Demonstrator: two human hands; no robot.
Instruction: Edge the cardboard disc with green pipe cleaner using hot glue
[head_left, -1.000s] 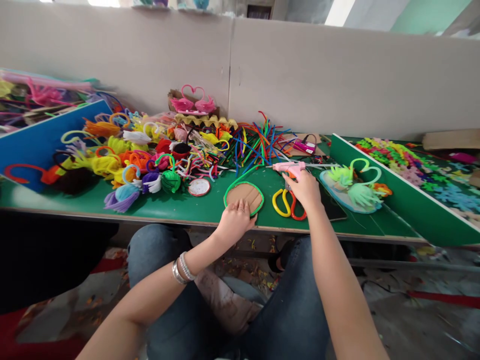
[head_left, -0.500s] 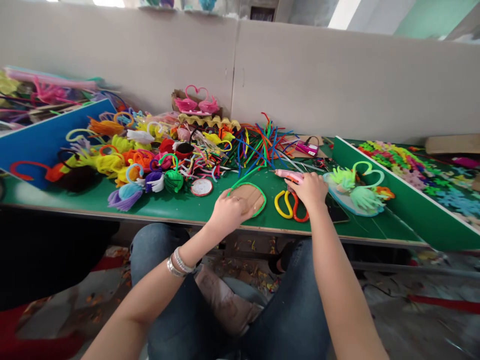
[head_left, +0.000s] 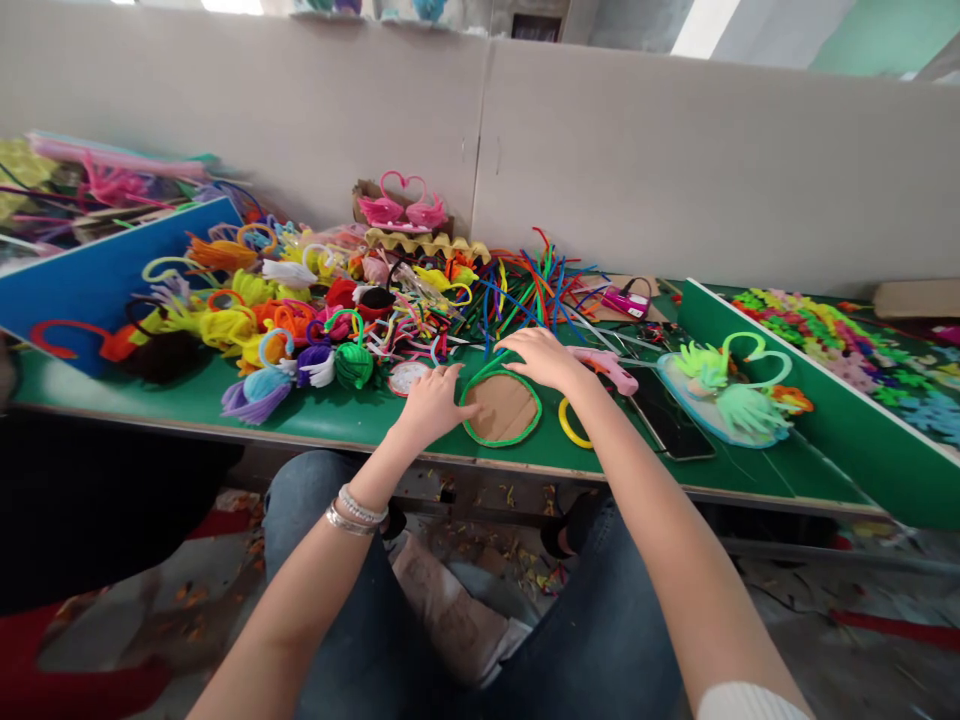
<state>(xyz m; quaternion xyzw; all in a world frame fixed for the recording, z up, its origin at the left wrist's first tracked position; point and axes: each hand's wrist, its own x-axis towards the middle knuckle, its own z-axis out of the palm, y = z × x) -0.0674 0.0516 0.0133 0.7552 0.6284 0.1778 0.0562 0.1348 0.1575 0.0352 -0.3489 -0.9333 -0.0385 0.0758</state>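
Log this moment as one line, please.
left hand: open, thumb at edge of cardboard disc | right hand: at green pipe cleaner edging disc | pink glue gun: unheld

The table is lit softly and evenly, while the floor beneath is left in shadow. White glare is seen along the top edge; the outer edges are stretched and blurred.

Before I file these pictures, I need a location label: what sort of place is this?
Probably a craft workshop: a pink glue gun and a pile of colored pipe cleaners lie on the green table, with pink fuzzy swans behind.
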